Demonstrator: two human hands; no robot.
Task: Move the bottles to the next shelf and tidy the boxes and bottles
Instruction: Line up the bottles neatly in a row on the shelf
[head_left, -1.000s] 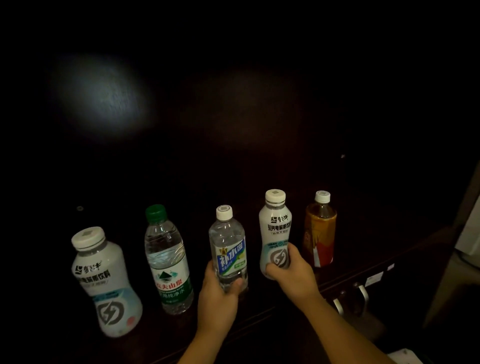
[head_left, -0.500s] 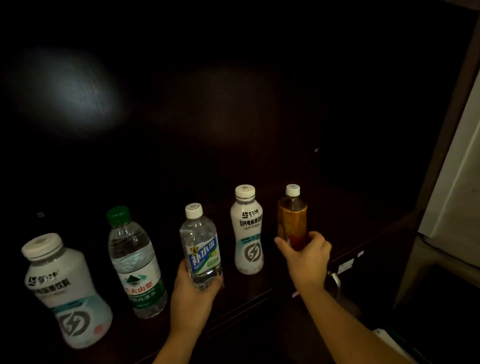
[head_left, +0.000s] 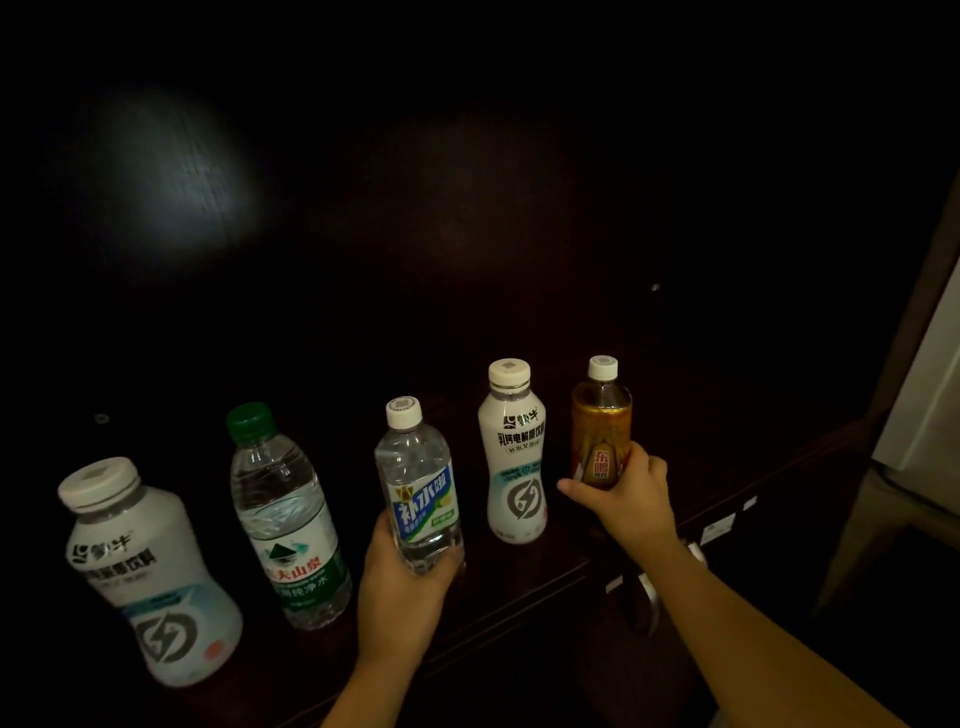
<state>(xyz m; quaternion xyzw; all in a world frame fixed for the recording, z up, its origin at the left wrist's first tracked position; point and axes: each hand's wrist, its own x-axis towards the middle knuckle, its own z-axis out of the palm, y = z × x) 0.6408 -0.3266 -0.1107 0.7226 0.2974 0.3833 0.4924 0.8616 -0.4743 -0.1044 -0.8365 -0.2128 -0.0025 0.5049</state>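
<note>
Flanking a white bottle (head_left: 511, 457), left hand (head_left: 400, 587) and right hand (head_left: 626, 499), each gripping a bottle

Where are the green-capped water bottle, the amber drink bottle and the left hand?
green-capped water bottle (head_left: 298, 564), head view, on its label.
amber drink bottle (head_left: 601, 426), head view, on its body.
left hand (head_left: 400, 587), head view, on its back.
</note>
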